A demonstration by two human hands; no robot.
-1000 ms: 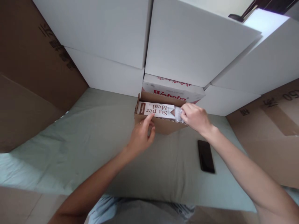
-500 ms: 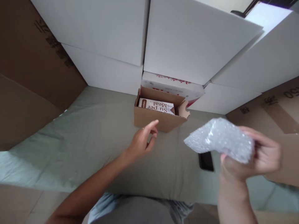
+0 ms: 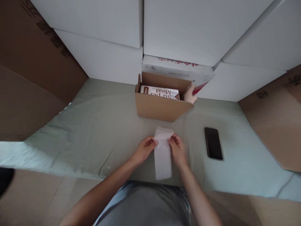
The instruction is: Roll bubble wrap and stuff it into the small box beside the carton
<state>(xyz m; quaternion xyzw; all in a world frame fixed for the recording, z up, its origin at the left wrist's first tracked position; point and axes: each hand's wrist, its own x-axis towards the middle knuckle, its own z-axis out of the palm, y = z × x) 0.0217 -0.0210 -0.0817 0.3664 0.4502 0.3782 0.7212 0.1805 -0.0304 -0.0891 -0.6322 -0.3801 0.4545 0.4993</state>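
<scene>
A narrow, whitish translucent piece of bubble wrap (image 3: 163, 161) hangs between my hands, its upper end folded over. My left hand (image 3: 146, 149) pinches its left edge between thumb and fingers. On the opposite edge, my right hand (image 3: 178, 149) pinches it near the fold. Just beyond stands an open brown cardboard box (image 3: 162, 107). Inside it sits a white carton (image 3: 161, 91) with brown "Su-per Meal" lettering, upside down from my side.
A black phone (image 3: 213, 143) lies on the green cloth (image 3: 94, 125) to the right. White boxes (image 3: 98, 58) are stacked at the back, with a red-printed box (image 3: 176, 67) low among them. Large brown cartons flank the cloth on the left (image 3: 30, 103) and right (image 3: 275, 119).
My right hand has brought the bubble wrap from the right to the middle, where it now hangs lengthwise. My left hand, free before, has moved slightly down and grips its left edge.
</scene>
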